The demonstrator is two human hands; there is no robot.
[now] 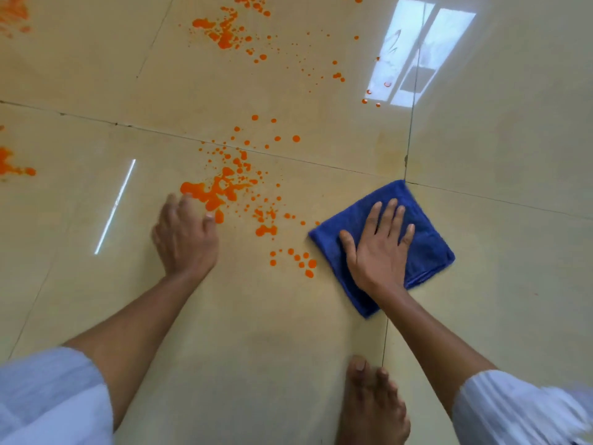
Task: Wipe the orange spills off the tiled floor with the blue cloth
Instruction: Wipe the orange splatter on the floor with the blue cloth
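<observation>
The right hand (378, 248) presses the folded blue cloth (430, 248) flat on the tiled floor (288, 332), fingers (390, 216) spread, nearest orange spills (293, 260) just to its left, beside the left hand (184, 236)

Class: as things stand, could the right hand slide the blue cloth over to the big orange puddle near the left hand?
Probably yes. The right hand lies flat on the blue cloth, and only bare tile and small drops separate it from the big orange puddle. The left hand sits beside the puddle, not across the path.
</observation>
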